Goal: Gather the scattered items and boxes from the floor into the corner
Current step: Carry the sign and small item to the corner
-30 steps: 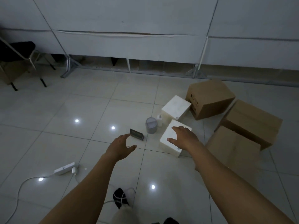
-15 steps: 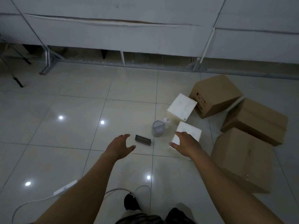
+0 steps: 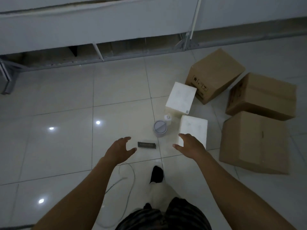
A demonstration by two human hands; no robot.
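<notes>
– While both arms stretch out over the floor [image 3: 66, 97], what are the hands doing?

– The left hand [image 3: 119, 148] is spread wide, fingers loosely curved, holding nothing. The right hand [image 3: 191, 146] is also wide open, palm down, with nothing in it.

– What lies closest to them?

– Just right of the left thumb lies a small flat black item [image 3: 146, 145] on the tiles. The right hand overlaps the near corner of a white box [image 3: 194, 128]; I cannot tell whether the fingers touch it or hover above it.

– And between the two?

– A grey cylinder [image 3: 159, 128] stands upright just beyond the black item, beside the white box. A small white bottle [image 3: 167, 117] stands right behind the cylinder. Behind that sits a second white box [image 3: 180, 97], turned at an angle.

– Where are the cardboard ones?

– Three of them, clustered to the right. The nearest cardboard box [image 3: 254, 141] sits just right of the near white box. The middle cardboard box [image 3: 264, 97] lies behind it, close up against it. The far cardboard box [image 3: 214, 75] is tilted, printed side facing the second white box, nearly touching it.

– Anything further out?

– A pale cable [image 3: 129, 180] loops on the tiles below the left forearm, a dark shoe [image 3: 157, 174] stands between the arms, and grey wall panels [image 3: 99, 22] on a metal frame run along the back.
</notes>
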